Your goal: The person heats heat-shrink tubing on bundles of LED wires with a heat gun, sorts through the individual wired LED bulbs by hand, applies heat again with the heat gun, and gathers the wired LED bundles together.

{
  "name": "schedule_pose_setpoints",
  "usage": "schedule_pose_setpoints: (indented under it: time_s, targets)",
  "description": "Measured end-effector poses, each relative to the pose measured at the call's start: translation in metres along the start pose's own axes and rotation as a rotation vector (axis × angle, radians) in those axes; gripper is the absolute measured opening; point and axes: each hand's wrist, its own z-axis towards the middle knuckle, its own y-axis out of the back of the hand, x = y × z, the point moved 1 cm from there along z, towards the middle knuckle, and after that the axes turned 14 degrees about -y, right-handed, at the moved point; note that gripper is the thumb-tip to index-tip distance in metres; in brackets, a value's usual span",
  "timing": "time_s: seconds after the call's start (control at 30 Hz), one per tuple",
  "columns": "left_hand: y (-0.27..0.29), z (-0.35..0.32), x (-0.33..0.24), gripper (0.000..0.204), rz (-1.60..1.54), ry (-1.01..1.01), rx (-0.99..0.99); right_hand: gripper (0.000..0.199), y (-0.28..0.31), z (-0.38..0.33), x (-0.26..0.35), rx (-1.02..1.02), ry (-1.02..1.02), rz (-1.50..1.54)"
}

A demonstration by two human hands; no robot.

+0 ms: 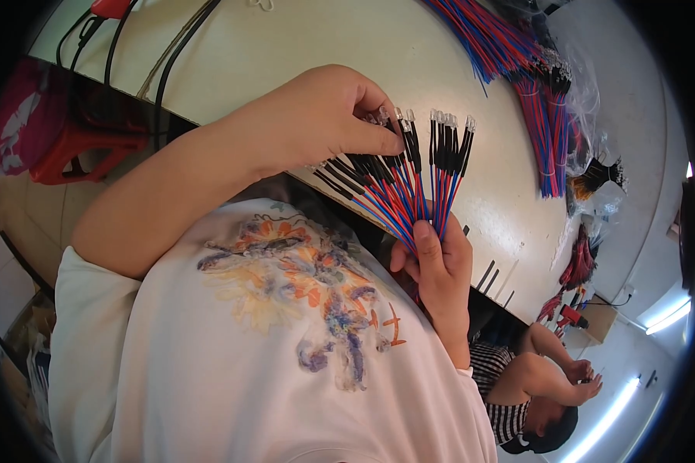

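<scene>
A fanned bundle of wired LEDs (442, 174) stands up from my right hand (442, 270), whose thumb and fingers are wrapped round the red and blue wires. The LEDs have clear heads and black sleeves below them. At the top of the fan, my left hand (328, 116) reaches across from the left. Its thumb and forefinger close on the sleeved ends of LEDs in the middle of the fan; how many they pinch is hidden. A gap parts a smaller cluster on the right from the wider spread on the left.
Tied bundles of similar LEDs (544, 131) lie along the table's (510, 224) far right side, beside clear plastic bags (583, 77). Short black tubes (486, 274) lie near its edge. Black cables (179, 58) cross the left end. A red stool (89, 147) stands left; another person (529, 386) sits lower right.
</scene>
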Motion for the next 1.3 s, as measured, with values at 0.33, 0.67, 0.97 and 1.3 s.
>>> schedule_pose_setpoints:
  time_s: [0.33,0.67,0.97,1.3]
  targets:
    - [0.000,-0.001,-0.004,0.019,0.029,-0.035,-0.048,0.023,0.001,0.001,0.001,-0.032,0.029,-0.024]
    - [0.003,0.002,-0.012,0.020,0.178,-0.042,0.054,0.024,-0.001,0.001,0.003,-0.033,0.006,-0.005]
    - [0.003,0.005,-0.005,0.028,0.015,-0.162,-0.086,0.023,-0.002,0.001,0.004,-0.023,0.023,-0.018]
    - [0.005,0.003,-0.022,0.017,0.067,0.039,0.045,0.022,-0.004,-0.001,0.011,-0.038,0.053,-0.049]
